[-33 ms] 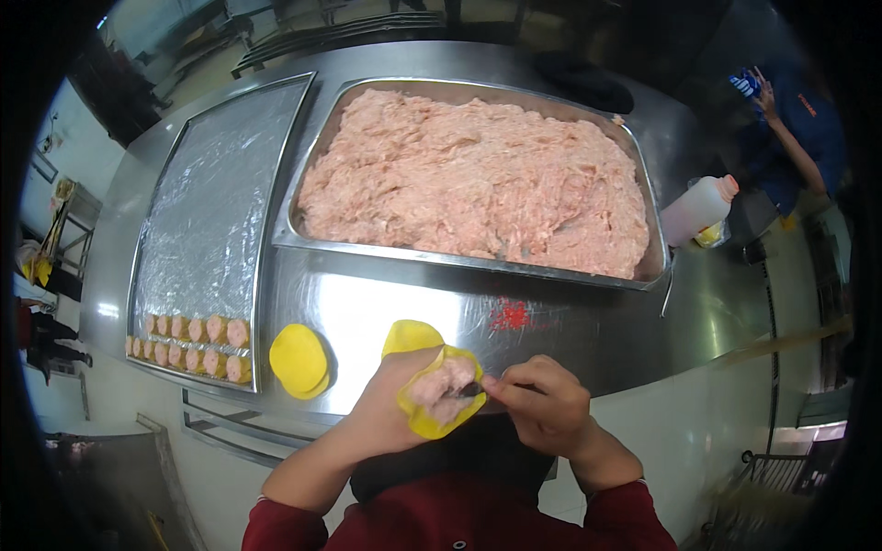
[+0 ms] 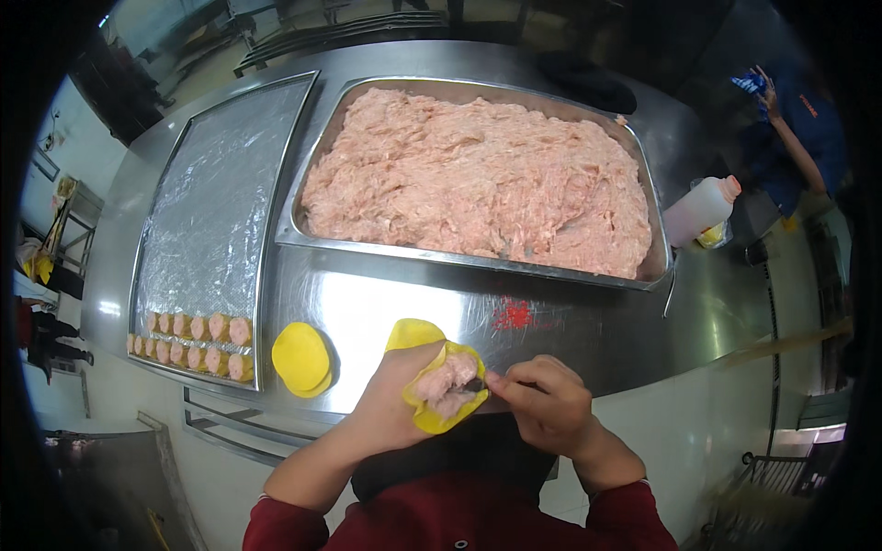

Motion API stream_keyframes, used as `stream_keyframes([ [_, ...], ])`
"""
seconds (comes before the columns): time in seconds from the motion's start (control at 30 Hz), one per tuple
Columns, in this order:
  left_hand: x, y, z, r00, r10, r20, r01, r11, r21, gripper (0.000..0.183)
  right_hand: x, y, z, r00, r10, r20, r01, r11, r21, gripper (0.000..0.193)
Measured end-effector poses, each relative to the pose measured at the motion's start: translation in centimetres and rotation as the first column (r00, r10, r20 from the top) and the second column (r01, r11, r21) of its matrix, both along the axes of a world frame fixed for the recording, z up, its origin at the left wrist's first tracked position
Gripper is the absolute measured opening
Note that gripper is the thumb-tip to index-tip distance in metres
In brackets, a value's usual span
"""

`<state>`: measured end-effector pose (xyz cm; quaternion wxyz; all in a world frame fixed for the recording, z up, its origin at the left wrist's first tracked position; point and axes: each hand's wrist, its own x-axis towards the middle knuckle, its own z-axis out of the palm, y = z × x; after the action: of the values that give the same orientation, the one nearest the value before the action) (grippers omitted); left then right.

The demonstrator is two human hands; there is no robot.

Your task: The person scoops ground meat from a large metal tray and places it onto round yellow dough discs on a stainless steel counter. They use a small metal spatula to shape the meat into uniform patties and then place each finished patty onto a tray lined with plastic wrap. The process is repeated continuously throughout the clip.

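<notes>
My left hand (image 2: pixel 393 401) is closed round a thin yellow dumpling wrapper (image 2: pixel 430 422), cupped about a lump of pink minced meat (image 2: pixel 450 375). More yellow wrapper (image 2: pixel 413 333) shows beyond that hand; whether the hand holds it too I cannot tell. In my right hand (image 2: pixel 548 404) is a small dark-tipped spreader (image 2: pixel 473 386), its end pressed into the filling and its handle mostly hidden by my fingers. To the left, a short stack of round yellow wrappers (image 2: pixel 301 358) lies on the steel table. Filled dumplings (image 2: pixel 219 328) stand in two rows on a tray (image 2: pixel 211 202) lined with clear film.
A deep steel pan (image 2: pixel 478 264) of minced meat stands beyond my hands. Small red bits (image 2: pixel 516 314) lie on the steel table (image 2: pixel 588 331). At the right are a plastic bottle (image 2: pixel 701 211) with a pinkish cap and, farther off, another person (image 2: pixel 795 138) holding a blue-and-white thing.
The cupped wrapper and the spreader tip have shifted very slightly to the right and up. Otherwise both hands keep the same hold.
</notes>
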<state>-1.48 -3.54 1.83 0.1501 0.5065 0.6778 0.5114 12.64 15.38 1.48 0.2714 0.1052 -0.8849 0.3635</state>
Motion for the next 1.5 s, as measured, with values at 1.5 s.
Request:
stream_keyframes([
  [1.5,7.8,-15.6,-11.4,0.852,0.524,-0.024,-0.323,0.488,-0.811,0.070,3.8,1.1,-0.8,0.996,-0.087,0.017,0.088,0.996,-0.007,0.023],
])
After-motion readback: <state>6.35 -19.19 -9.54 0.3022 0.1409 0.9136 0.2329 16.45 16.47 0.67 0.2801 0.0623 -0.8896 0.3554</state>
